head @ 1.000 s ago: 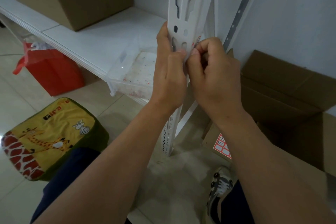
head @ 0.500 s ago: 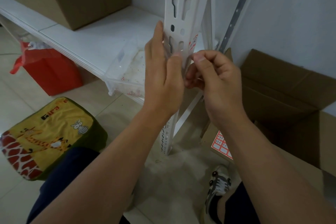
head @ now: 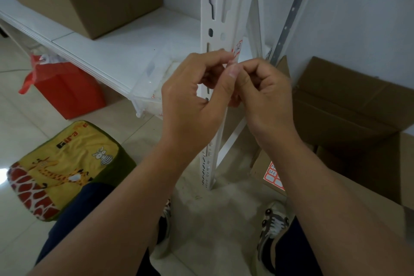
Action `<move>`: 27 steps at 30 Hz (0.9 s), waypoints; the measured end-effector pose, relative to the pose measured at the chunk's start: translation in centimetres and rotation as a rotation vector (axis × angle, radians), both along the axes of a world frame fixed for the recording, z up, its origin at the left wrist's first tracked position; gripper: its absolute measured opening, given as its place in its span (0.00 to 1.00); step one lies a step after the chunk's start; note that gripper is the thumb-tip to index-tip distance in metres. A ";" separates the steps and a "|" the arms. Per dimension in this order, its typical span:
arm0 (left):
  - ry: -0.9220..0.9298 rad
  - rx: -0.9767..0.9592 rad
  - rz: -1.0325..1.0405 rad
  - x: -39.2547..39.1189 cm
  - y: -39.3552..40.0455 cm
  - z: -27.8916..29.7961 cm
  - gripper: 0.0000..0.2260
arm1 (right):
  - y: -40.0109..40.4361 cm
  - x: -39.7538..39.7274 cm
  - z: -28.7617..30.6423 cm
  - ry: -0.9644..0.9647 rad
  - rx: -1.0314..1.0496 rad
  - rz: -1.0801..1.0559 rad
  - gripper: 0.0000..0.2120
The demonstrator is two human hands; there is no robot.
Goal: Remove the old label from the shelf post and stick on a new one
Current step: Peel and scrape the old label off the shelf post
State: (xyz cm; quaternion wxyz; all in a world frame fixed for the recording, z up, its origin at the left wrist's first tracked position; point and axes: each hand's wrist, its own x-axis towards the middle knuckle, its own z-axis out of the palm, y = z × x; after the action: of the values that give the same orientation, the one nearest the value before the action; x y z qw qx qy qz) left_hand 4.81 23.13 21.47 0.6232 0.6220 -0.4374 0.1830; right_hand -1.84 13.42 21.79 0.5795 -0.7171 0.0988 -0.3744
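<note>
Both hands meet at the white shelf post (head: 220, 13). The left hand (head: 190, 96) and right hand (head: 264, 94), fingers curled, pinch the red-edged label (head: 237, 50) at its lower end.

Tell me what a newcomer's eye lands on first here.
First, the two hands meeting mid-frame at the white shelf post: the left hand and right hand pinch at a red-edged label on it. Next, the giraffe cushion on the floor lower left, then the red bag under the shelf.

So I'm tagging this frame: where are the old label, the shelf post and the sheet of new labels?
old label (head: 238, 48), head view, its red-edged face
shelf post (head: 220, 10), head view, slotted front
sheet of new labels (head: 273, 176), head view, middle
</note>
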 end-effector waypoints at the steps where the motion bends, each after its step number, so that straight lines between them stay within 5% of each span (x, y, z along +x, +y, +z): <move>1: 0.009 -0.001 -0.003 0.0 0.0 0.0 0.07 | 0.0 0.1 -0.1 -0.003 -0.019 -0.013 0.08; 13: 0.296 0.021 -0.052 0.3 -0.1 0.3 0.07 | -0.1 0.4 -1.0 0.035 -0.206 -0.139 0.10; 27: 0.190 0.108 -0.138 0.7 0.6 0.2 0.05 | -0.4 0.2 -1.1 0.007 -0.177 -0.103 0.11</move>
State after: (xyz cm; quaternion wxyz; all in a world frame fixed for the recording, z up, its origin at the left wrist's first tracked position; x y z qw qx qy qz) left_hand 5.48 23.73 21.68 0.6384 0.6377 -0.4274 0.0560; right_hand -1.62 13.01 20.70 0.4937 -0.7606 0.1040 -0.4086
